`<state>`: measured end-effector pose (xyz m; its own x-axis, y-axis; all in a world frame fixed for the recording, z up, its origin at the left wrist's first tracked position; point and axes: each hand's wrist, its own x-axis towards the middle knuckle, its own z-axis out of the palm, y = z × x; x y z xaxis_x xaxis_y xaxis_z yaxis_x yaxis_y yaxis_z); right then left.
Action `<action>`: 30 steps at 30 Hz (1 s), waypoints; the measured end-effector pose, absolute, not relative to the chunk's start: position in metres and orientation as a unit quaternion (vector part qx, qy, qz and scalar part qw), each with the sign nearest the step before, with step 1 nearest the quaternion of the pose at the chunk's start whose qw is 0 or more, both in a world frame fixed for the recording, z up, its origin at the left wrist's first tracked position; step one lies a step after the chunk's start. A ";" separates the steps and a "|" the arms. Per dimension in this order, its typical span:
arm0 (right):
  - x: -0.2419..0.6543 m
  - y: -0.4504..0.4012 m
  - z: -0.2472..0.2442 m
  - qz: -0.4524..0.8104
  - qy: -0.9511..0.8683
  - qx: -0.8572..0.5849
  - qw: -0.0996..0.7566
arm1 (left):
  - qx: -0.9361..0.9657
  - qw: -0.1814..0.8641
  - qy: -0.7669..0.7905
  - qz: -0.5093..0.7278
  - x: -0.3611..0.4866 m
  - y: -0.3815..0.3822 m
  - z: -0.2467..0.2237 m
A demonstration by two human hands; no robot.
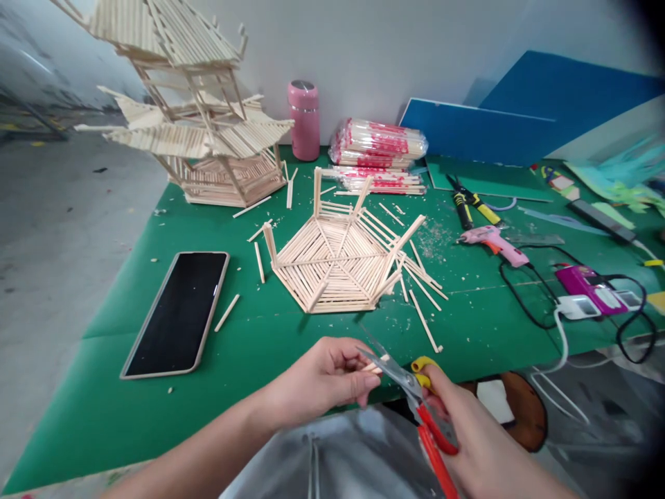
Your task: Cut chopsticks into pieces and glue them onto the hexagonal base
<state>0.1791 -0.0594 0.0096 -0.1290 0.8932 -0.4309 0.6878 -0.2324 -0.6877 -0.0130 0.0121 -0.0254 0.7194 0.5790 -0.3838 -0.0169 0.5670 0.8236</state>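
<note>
My left hand (332, 378) pinches short wooden sticks (373, 367) near the table's front edge. My right hand (457, 416) grips scissors (402, 378) with red handles and a yellow part by the fingers. Their blades lie at the ends of the sticks, beside my left fingertips. Beyond my hands sits a hexagonal stick base (332, 260) with upright posts at its corners. Loose sticks (423, 319) lie to its right.
A tiered stick pagoda (208, 138) stands back left, beside a pink bottle (304, 121) and wrapped stick bundles (379, 144). A phone (176, 315) lies left. Pliers (470, 201), a pink glue gun (493, 244) and a corded purple power strip (597, 290) lie right.
</note>
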 end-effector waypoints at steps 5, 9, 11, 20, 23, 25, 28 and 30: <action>0.177 -0.057 0.006 0.447 -0.594 -0.653 0.145 | 0.670 0.552 0.407 0.282 -0.001 0.001 -0.024; 0.176 -0.057 0.003 0.427 -0.588 -0.673 0.135 | 0.777 0.354 0.402 0.331 0.003 -0.006 -0.033; 0.176 -0.058 0.003 0.414 -0.596 -0.677 0.119 | 0.777 0.338 0.401 0.349 0.004 -0.008 -0.035; 0.184 -0.075 -0.013 0.365 -0.597 -0.701 0.140 | 0.646 0.604 0.364 0.292 -0.003 0.002 -0.010; 0.188 -0.078 -0.016 0.388 -0.594 -0.692 0.137 | 0.551 0.720 0.338 0.252 -0.008 0.004 -0.013; 0.188 -0.077 -0.012 0.388 -0.604 -0.684 0.132 | 0.492 0.778 0.317 0.231 -0.011 0.005 -0.017; 0.186 -0.072 0.000 0.378 -0.627 -0.670 0.125 | 0.435 0.823 0.301 0.209 -0.014 0.005 -0.022; 0.184 -0.069 0.008 0.378 -0.641 -0.656 0.121 | 0.414 0.835 0.298 0.204 -0.015 0.004 -0.022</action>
